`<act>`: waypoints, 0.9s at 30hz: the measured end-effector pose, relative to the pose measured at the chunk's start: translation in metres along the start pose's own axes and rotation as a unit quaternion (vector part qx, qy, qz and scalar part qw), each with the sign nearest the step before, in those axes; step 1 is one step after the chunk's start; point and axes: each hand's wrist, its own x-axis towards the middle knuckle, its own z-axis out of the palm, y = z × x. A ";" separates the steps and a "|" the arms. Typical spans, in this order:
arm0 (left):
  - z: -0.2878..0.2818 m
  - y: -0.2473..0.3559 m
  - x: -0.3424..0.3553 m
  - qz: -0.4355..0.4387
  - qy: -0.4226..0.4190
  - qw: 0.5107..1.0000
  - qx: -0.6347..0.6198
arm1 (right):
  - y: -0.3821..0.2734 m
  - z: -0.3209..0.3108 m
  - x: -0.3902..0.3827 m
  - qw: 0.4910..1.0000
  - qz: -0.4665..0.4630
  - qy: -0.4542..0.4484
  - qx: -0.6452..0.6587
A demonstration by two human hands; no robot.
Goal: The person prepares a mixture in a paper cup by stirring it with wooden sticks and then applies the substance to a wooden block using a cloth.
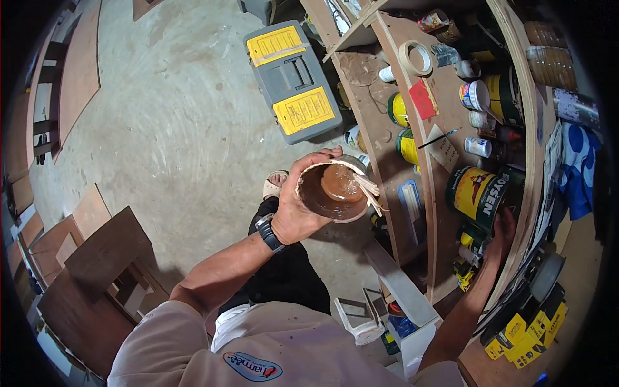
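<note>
My left hand (302, 205) is wrapped round a round container (329, 211) whose open top faces me. Inside it lies glossy brown liquid (340, 184), and a splintered wooden stick (369, 189) sticks out over the rim on the right. On the shelf at the right, my right hand (505, 231) grips the lower side of a green and yellow paint can (476, 193). Part of that hand's fingers is hidden against the can. Small jars and further cans stand around it.
A grey and yellow toolbox (293, 80) lies on the concrete floor beside the wooden shelf (412, 122). On the shelf are a tape roll (416, 58), a red sandpaper piece (423, 99) and a thin brush (440, 138). Brown wooden panels (97, 297) lean at the lower left.
</note>
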 end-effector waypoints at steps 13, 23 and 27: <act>0.004 0.008 -0.019 0.027 -0.027 0.998 0.056 | -0.022 0.014 -0.011 0.995 -0.039 -0.041 -0.081; 0.036 -0.008 -0.069 -0.063 0.049 0.988 0.129 | -0.004 0.002 -0.013 0.994 -0.086 -0.015 -0.070; 0.037 -0.038 -0.104 -0.116 0.082 0.970 0.196 | -0.010 -0.008 -0.030 0.992 -0.044 -0.029 0.114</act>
